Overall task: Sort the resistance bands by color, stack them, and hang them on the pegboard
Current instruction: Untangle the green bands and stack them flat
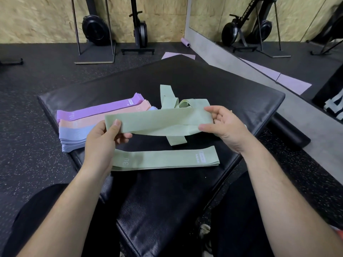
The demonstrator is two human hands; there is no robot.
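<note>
- The green band (159,121) is held flat above the middle of the bench (241,93), stretched between your two hands.
- Your left hand (104,138) pinches its left end, thumb on top; your right hand (222,125) clamps the right end between thumb and fingers.
- Below it, by the near edge, lies the green stack (165,159); loose green bands (172,101) remain behind.
- Purple stack (100,110), peach stack (81,122) and blue stack (74,136) sit at the left edge.
- Judgement: sorting is in hand; next, lay this band squarely on the green stack.
</note>
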